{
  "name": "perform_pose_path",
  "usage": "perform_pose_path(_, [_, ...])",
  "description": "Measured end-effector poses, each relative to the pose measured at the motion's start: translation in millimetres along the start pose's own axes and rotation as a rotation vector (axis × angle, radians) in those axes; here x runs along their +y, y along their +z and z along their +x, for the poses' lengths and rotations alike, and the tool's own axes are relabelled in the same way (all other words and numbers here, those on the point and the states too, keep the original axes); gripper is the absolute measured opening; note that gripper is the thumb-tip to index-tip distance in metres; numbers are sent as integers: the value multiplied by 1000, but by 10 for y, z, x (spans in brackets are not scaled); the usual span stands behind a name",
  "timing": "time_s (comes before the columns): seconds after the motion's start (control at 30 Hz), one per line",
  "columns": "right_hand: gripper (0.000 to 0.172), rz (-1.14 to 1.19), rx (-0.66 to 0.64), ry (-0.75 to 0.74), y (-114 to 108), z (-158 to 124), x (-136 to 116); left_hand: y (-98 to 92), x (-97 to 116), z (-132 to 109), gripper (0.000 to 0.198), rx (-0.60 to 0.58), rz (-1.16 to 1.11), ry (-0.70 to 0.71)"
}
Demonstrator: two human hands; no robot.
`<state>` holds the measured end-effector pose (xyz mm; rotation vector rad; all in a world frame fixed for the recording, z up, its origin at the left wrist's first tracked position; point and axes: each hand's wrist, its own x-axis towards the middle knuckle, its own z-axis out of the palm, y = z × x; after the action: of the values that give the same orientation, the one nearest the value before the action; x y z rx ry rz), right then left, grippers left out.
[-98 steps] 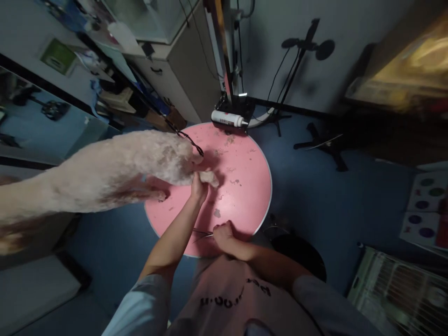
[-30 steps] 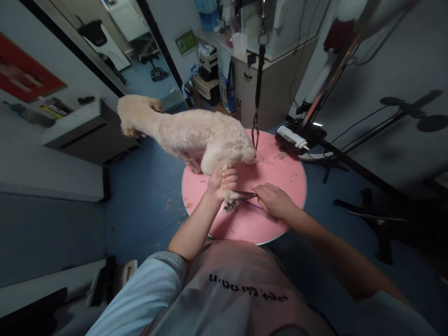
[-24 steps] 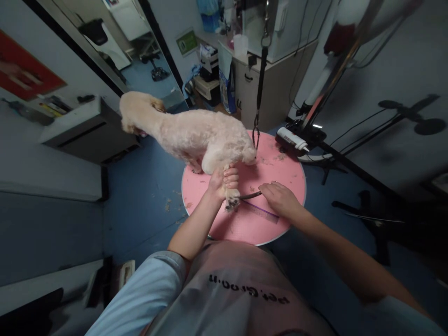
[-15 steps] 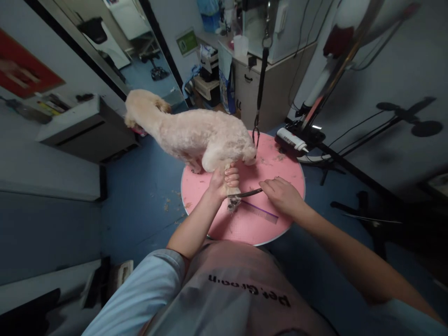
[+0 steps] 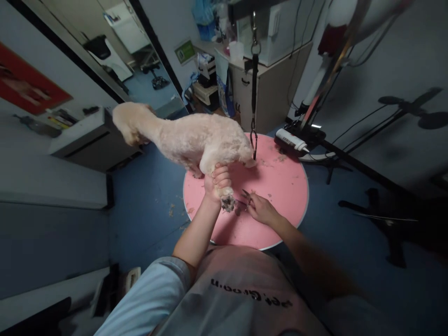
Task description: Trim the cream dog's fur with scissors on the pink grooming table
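A closely clipped, cream-coloured dog (image 5: 196, 135) stands on a round pink grooming table (image 5: 283, 186), its head turned toward the far left. My left hand (image 5: 217, 179) is wrapped round its hind leg, and the paw (image 5: 228, 202) sticks out below my fingers with dark pads showing. To the right of the paw, apart from it, my right hand (image 5: 261, 208) grips a pair of scissors (image 5: 246, 193). Their blades point up and left. Most of the purple-backed comb on the table is hidden by my right hand.
A black leash strap (image 5: 255, 88) hangs behind the dog's rump. A white bottle (image 5: 291, 140) lies on a black holder at the table's right edge. Hair clippings (image 5: 280, 158) are scattered on the table. A cabinet (image 5: 259, 93) stands behind, and a grooming stand (image 5: 392, 219) is at right.
My right hand has moved left and down, and the scissors have swung away from the paw to point upward. The held paw has turned its pads more toward me. The dog's head has lowered.
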<state>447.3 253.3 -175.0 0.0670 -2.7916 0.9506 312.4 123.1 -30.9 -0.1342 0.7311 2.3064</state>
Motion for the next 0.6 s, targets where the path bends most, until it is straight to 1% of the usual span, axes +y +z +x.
perform_pose_path(0.07, [17,53,18,-46,35,62,-44,7,-11,-9,28,3,-6,18])
perform_pose_path(0.13, [16,65,31,-89,1,143,-75,1,-26,-15,29,12,-36,18])
perform_pose_path(0.3, [17,0,74,-196,-113,312,-85,-35,-37,-11,30,25,-84,-27])
perform_pose_path(0.37, [16,-46,123,-230,-119,330,-64,-41,-28,-4,29,19,-65,-20])
perform_pose_path(0.47, [15,-101,189,-238,-108,308,-13,-37,-12,12,29,31,-29,-16])
perform_pose_path(0.6, [9,-137,196,-241,-144,287,36,-44,-4,33,29,44,-37,-38])
